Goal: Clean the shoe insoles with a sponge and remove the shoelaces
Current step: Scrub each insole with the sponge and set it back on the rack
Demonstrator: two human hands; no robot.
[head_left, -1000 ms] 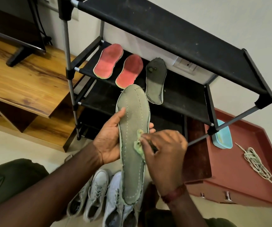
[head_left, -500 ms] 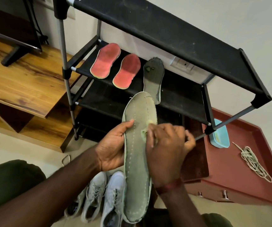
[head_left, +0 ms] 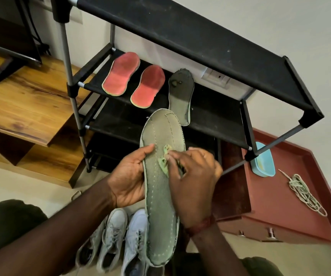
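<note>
Green-grey fabric insole [head_left: 161, 196] is held in mid air in front of the black shoe rack [head_left: 200, 36], toe end up, heel end hanging over the pale sneakers [head_left: 111, 236] on the floor. The left hand [head_left: 128, 176] grips its left edge about mid-length, thumb on the top face, fingers wrapped behind. The right hand [head_left: 194, 180] has its fingers curled, pinching a small ragged green sponge [head_left: 164, 162] and pressing it onto the insole's upper half. Step in hand looks like scrubbing this insole.

Two red insoles [head_left: 121, 73] and one dark insole [head_left: 180, 92] lie on the rack's middle shelf. A loose pile of shoelaces [head_left: 304, 192] sits on the red cabinet [head_left: 280, 206], near a blue tub [head_left: 264, 162]. The sneakers appear still laced, but they are blurry.

Risks:
- The insole is thin and held by one edge only. A hard push from the sponge could fold it or twist it out of the left grip, dropping it onto the sneakers.
- The sponge is a small, torn scrap. It could slip from the fingertips or shred further under pressure.
- The heel edge looks frayed, so rubbing across the stitching may pull threads.
- Cannot tell whether the sponge is wet. If it is, drips would land on the sneakers.
</note>
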